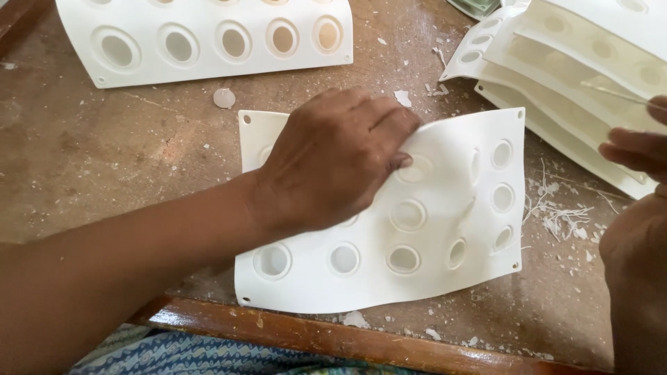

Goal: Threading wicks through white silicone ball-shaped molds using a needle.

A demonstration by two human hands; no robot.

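Note:
A white flexible moulded sheet (445, 229) with rows of round cups lies on the worn wooden table (90, 153) in front of me. My left hand (330, 160) lies on its upper middle, fingers bent and pressing on one cup, and the sheet bulges up just right of the fingertips. My right hand (636, 264) is at the right edge of the view, mostly cut off. Its fingers pinch the end of a thin pale sliver (615, 92) above the stack on the right.
A second white cupped sheet (208, 42) lies at the back left. A stack of similar sheets (556, 83) sits at the back right. White flakes and shavings (563, 215) litter the table. The table's wooden front rim (333, 340) runs below the sheet.

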